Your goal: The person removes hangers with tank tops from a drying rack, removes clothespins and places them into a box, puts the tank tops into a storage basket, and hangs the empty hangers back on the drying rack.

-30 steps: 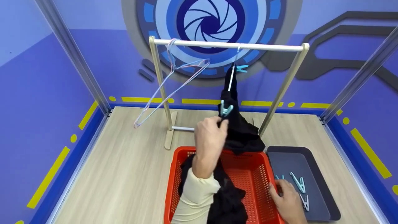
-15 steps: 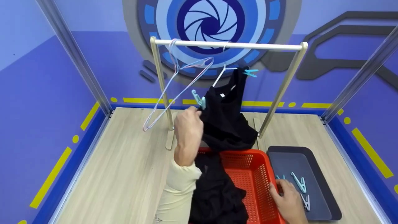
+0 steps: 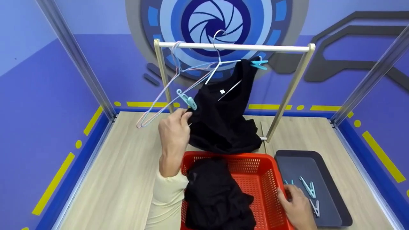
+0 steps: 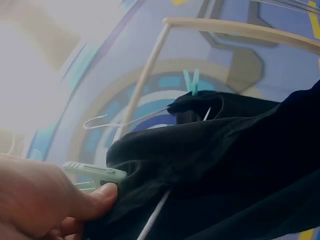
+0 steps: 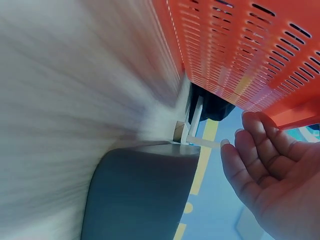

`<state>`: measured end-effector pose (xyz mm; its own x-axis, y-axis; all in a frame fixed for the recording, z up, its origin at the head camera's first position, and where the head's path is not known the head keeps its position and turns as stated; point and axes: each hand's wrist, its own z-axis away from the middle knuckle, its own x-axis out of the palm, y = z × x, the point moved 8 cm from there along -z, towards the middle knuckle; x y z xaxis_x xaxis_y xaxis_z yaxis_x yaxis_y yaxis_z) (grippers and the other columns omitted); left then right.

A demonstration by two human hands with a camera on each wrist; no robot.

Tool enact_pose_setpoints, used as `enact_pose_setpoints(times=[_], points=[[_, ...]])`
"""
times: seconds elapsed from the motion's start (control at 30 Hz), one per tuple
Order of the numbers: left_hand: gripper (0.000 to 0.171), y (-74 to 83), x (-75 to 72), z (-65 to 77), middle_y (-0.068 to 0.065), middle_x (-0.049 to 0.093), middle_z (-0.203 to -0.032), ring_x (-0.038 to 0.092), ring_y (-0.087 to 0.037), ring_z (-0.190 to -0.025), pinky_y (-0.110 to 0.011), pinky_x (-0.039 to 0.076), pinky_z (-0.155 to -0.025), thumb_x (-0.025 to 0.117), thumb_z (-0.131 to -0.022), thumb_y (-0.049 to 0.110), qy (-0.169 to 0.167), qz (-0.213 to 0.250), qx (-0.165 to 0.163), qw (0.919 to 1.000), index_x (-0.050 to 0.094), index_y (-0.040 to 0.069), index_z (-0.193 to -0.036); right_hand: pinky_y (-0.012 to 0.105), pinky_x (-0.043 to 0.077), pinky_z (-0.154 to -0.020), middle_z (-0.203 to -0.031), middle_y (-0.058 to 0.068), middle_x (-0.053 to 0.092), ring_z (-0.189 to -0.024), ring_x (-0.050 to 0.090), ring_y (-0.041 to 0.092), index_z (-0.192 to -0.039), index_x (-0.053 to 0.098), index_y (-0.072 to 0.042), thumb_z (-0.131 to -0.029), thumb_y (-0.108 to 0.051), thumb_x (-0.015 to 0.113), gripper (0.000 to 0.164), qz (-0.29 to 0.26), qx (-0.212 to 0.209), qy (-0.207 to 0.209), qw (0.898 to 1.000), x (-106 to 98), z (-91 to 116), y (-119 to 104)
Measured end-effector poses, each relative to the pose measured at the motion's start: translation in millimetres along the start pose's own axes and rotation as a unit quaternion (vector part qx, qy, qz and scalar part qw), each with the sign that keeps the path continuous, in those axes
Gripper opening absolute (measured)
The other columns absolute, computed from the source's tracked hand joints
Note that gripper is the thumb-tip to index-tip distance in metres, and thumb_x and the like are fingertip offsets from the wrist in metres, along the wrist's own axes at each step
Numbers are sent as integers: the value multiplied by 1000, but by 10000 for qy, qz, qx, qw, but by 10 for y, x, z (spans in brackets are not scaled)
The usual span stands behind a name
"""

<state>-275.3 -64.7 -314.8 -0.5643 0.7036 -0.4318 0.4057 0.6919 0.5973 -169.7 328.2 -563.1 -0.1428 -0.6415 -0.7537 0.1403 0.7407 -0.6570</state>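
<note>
In the head view my left hand (image 3: 174, 131) pinches the side of a black sleeveless top (image 3: 223, 118), close under a light-teal clothespin (image 3: 188, 100). The left wrist view shows the thumb at this clothespin and the cloth. The top hangs on a white wire hanger (image 3: 213, 72), its other strap held by a brighter blue clothespin (image 3: 259, 64). The hanger's hook (image 4: 95, 121) stands apart from the rail (image 4: 145, 75). My right hand (image 3: 295, 204) rests at the right rim of a red basket (image 3: 270, 179). Its fingers (image 5: 252, 155) lie loosely bent outside the basket wall.
More black cloth (image 3: 220, 198) lies in the basket. A dark grey tray (image 3: 297, 159) to the right holds several clothespins (image 3: 309, 188). Pink and blue hangers (image 3: 169, 84) hang at the left of the wooden rack (image 3: 289, 94), behind the basket.
My left hand has moved left, turning the black top's front toward the head camera. The hanger's hook has come off the rail and risen to the left. The right hand has stayed put.
</note>
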Motion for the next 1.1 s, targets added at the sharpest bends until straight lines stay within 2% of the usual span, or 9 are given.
enact_pose_setpoints(times=[0.23, 0.43, 0.63, 0.77, 0.97, 1.1], points=[[8, -10, -241, 137, -8, 77, -81, 66, -29, -62, -48, 53, -59, 79, -95, 10, -56, 379, 311, 9988, 80, 2, -93, 42, 53, -79, -97, 5, 66, -90, 63, 21, -115, 71, -2, -107, -29, 66, 29, 12, -78, 76, 9999, -3, 6, 1], [7, -169, -311, 356, -4, 80, -87, 65, -16, -63, -36, 54, -61, 80, -95, 11, -430, 699, 233, 9964, 83, 5, -96, 42, 54, -79, -98, 5, 66, -90, 62, 21, -117, 70, 0, -108, -32, 64, 34, -50, 40, -23, 10000, 0, 8, 7], [5, -431, -296, 601, 2, 78, -83, 45, -9, -54, -27, 40, -53, 80, -95, 12, -684, 835, 123, 9941, 84, 9, -96, 41, 53, -79, -99, 6, 65, -91, 62, 21, -118, 69, -1, -108, -31, 64, 33, -58, 137, -47, 9999, 13, 19, 17], [5, -595, -267, 772, 6, 75, -78, 40, -4, -52, -24, 37, -53, 81, -94, 12, -1068, 935, 44, 9899, 85, 12, -97, 39, 53, -78, -99, 6, 65, -90, 62, 20, -118, 69, 0, -107, -32, 64, 34, -89, 114, -78, 9999, 26, 13, 30], [7, -769, -125, 975, 8, 78, -86, 51, -3, -57, -25, 49, -61, 78, -96, 12, -1786, 1067, 80, 9781, 85, 14, -98, 38, 53, -77, -99, 6, 65, -89, 62, 19, -119, 69, -2, -108, -33, 63, 34, -154, 164, -119, 9997, 23, -7, 52], [7, -862, 8, 1093, 6, 79, -90, 59, -6, -64, -28, 53, -65, 78, -97, 15, -2129, 1103, 137, 9707, 85, 14, -97, 38, 53, -76, -99, 6, 65, -89, 62, 19, -118, 69, -1, -109, -33, 63, 34, -157, 163, -117, 9997, 26, -13, 45]])
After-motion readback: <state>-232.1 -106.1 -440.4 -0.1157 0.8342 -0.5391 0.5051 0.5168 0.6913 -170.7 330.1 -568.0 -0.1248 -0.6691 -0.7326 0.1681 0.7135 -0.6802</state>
